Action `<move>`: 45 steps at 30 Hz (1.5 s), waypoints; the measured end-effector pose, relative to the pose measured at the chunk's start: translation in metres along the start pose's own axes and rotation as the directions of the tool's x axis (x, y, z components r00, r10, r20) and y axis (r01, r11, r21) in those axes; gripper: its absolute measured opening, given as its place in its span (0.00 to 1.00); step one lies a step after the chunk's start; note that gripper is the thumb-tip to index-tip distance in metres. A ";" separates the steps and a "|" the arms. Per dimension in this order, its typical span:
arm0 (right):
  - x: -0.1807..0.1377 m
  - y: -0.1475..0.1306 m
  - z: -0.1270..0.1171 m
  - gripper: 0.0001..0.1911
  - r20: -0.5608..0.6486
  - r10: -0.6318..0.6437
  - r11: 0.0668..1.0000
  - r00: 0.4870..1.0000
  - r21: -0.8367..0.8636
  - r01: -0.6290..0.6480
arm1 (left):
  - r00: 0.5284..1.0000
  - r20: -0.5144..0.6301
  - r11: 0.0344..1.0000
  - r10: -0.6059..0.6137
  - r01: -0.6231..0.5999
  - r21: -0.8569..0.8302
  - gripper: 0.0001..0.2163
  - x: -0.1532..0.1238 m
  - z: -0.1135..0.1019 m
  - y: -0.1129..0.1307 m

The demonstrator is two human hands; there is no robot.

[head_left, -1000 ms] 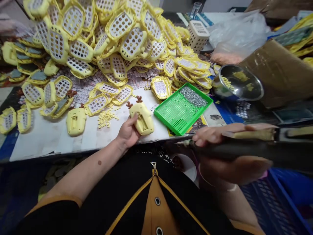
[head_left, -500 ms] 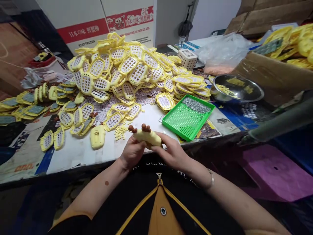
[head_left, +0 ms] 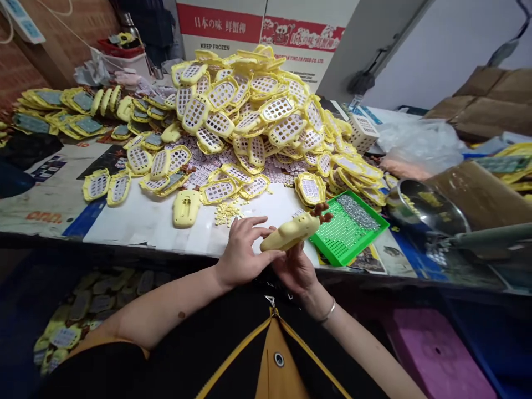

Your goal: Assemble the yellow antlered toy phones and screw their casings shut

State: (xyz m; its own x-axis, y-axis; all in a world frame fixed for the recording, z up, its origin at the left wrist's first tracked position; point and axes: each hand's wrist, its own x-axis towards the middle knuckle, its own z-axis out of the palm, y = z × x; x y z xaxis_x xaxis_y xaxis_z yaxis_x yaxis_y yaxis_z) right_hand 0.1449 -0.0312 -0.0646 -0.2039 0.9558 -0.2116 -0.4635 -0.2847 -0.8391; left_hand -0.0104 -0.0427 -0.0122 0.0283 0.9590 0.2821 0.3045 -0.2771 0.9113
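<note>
A yellow plastic toy shell with brown antlers (head_left: 295, 233) is held edge-on just in front of the table's near edge. My right hand (head_left: 296, 270) grips it from underneath. My left hand (head_left: 244, 250) touches its near end, with the thumb against the shell and the other fingers stretched out above it. A similar yellow shell (head_left: 186, 207) lies flat on the white sheet to the left, next to a scatter of small yellow buttons (head_left: 228, 211).
A big heap of yellow perforated shells (head_left: 249, 116) fills the table's middle and back. A green tray (head_left: 352, 235) with small metal screws sits right of my hands. Further right are a steel bowl (head_left: 428, 206), a plastic bag and cardboard boxes. A purple stool (head_left: 436, 354) stands below.
The dark tool left my right hand, which came over and took the antlered shell from below. The shell moved right and tilted up. My view swung left and upward.
</note>
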 end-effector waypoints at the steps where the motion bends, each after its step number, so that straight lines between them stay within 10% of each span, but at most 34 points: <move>1: 0.001 0.001 0.000 0.31 0.000 -0.010 1.000 1.000 -0.028 0.010 | 1.000 -0.015 1.000 0.017 -0.017 0.009 0.09 0.000 -0.001 0.000; 11: 0.001 -0.007 0.009 0.26 0.223 -0.012 0.951 0.975 -0.298 0.080 | 0.977 0.064 0.922 -0.203 0.213 -0.323 0.16 -0.001 -0.019 -0.006; 15: 0.004 -0.012 0.007 0.31 0.265 0.042 0.929 0.963 -0.365 0.060 | 0.936 -0.008 0.860 -0.351 0.319 -0.398 0.19 -0.016 -0.090 -0.002; 20: 0.013 -0.010 0.005 0.23 0.093 0.121 0.898 0.988 -0.434 -0.069 | 0.904 -0.056 0.860 -0.423 0.420 0.290 0.12 -0.063 -0.214 0.038; 23: 0.015 -0.006 0.015 0.25 0.109 0.172 0.874 0.979 -0.474 -0.101 | 0.961 0.196 0.967 -0.195 0.154 0.203 0.15 -0.070 -0.211 0.068; 25: 0.013 -0.006 0.022 0.27 0.154 0.199 0.849 0.968 -0.521 -0.091 | 0.835 0.548 0.996 0.045 0.007 -0.092 0.20 -0.059 -0.175 0.080; 27: 0.008 -0.007 0.026 0.27 0.192 0.230 0.809 0.954 -0.583 -0.078 | 0.438 0.800 0.882 0.411 0.031 -0.471 0.22 -0.040 -0.133 0.085; 30: 0.002 -0.010 0.023 0.28 0.181 0.249 0.758 0.951 -0.648 -0.075 | 0.338 0.783 0.783 0.523 0.172 -0.597 0.29 -0.017 -0.088 0.084; 37: 0.006 -0.007 0.016 0.27 0.085 0.270 0.729 0.959 -0.669 -0.146 | 0.402 0.729 0.637 0.555 0.358 -0.683 0.25 -0.020 -0.064 0.057; 41: 0.014 -0.005 0.021 0.27 0.090 0.308 0.704 0.947 -0.691 -0.164 | 0.433 0.790 0.712 0.434 0.372 -0.595 0.18 -0.019 -0.070 0.040; 43: 0.017 -0.007 0.021 0.27 0.087 0.322 0.689 0.943 -0.705 -0.170 | 0.651 0.736 0.868 0.186 0.242 -0.434 0.12 -0.014 -0.083 0.025; 45: 0.018 -0.008 0.020 0.28 0.098 0.324 0.681 0.941 -0.715 -0.160 | 0.942 0.310 0.986 -0.127 0.153 -0.062 0.10 -0.006 -0.101 0.003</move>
State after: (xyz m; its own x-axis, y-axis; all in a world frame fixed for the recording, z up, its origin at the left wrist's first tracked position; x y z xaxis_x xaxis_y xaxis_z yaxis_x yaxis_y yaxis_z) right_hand 0.1279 -0.0127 -0.0516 -0.4267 0.7999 -0.4220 0.3335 -0.2945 -0.8956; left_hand -0.1058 -0.0554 0.0192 0.2828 0.9575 0.0574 0.2452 -0.1300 0.9607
